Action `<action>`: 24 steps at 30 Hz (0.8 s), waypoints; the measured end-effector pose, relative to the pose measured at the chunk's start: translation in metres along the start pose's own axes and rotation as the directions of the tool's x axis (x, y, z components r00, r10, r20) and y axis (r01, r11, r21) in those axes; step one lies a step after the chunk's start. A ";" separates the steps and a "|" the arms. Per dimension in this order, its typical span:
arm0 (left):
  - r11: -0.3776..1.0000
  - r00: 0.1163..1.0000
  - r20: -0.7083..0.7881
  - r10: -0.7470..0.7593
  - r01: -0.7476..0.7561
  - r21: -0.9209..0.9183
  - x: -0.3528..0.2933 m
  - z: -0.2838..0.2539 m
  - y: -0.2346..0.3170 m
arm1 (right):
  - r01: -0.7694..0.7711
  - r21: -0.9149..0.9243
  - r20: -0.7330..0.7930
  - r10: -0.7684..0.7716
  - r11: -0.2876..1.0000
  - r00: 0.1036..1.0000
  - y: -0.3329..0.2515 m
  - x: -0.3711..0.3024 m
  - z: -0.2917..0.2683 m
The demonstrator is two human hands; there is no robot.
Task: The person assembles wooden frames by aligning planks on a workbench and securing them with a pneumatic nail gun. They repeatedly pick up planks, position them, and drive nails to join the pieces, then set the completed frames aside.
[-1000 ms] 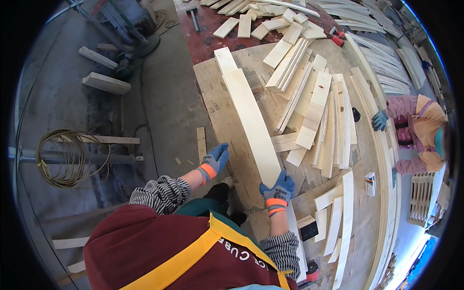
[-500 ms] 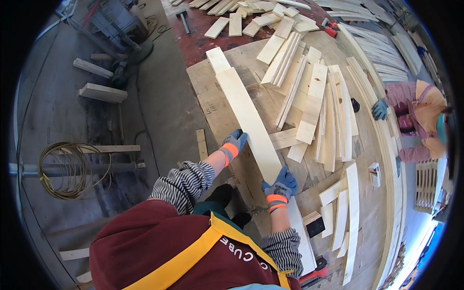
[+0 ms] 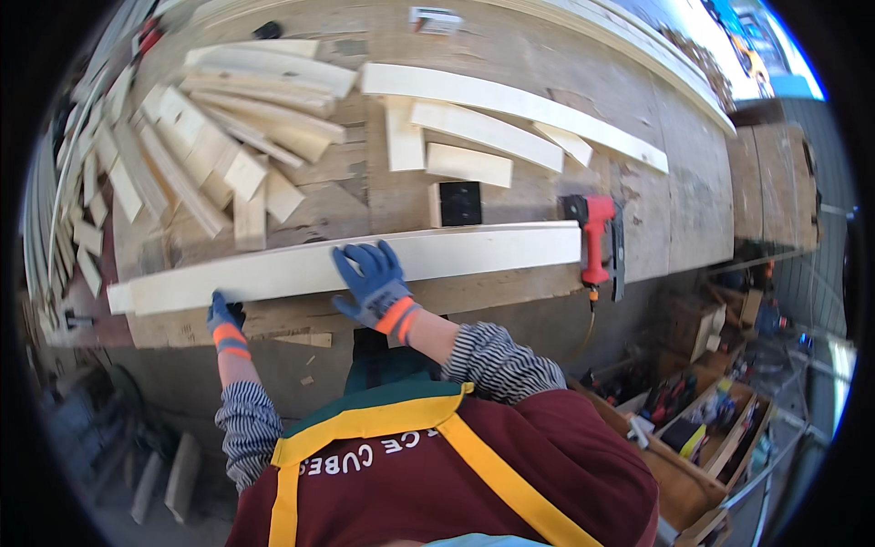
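Note:
A long pale wooden board point(image 3: 264, 273) lies along the near edge of the workbench. At its left end the tip of another pale piece point(image 3: 120, 297) shows. My left hand point(image 3: 226, 316), in a blue-grey glove with an orange cuff, grips the board's near edge, with its fingers partly hidden. My right hand point(image 3: 372, 283), gloved alike, lies over the middle with fingers spread, hiding part of the wood. Beyond the right end of the pale strip stands a red and black nail gun point(image 3: 597, 239) with a hose below it. Behind the strip sits a wooden block with a black face point(image 3: 460, 202).
Several wooden slats point(image 3: 210, 146) fan across the bench's left side. More strips point(image 3: 492, 137) lie farther back, near a small white box point(image 3: 436, 20). Wooden crates of tools point(image 3: 711, 428) stand low at the right. Long boards point(image 3: 638, 46) line the far side.
The view has swung to the right, bringing the whole nail gun and the tool crates into sight. My right hand has gone from gripping the board's near end to lying spread over the wood.

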State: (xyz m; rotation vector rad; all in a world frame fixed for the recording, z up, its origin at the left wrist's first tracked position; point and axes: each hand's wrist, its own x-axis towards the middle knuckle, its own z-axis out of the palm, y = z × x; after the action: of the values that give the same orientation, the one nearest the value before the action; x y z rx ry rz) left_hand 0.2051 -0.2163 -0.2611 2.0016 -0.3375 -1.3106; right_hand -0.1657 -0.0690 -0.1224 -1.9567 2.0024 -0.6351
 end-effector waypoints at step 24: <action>-0.664 0.436 0.900 -0.018 -0.678 0.315 -0.190 0.161 0.042 | -0.592 0.760 -0.192 0.963 0.268 0.188 0.345 -0.245 -0.075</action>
State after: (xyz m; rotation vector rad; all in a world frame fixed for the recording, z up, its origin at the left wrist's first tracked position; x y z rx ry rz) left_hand -0.0158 -0.2069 -0.1385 1.3861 -3.3924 -0.2884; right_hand -0.4912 0.1802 -0.2517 -0.0072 2.4144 -1.4316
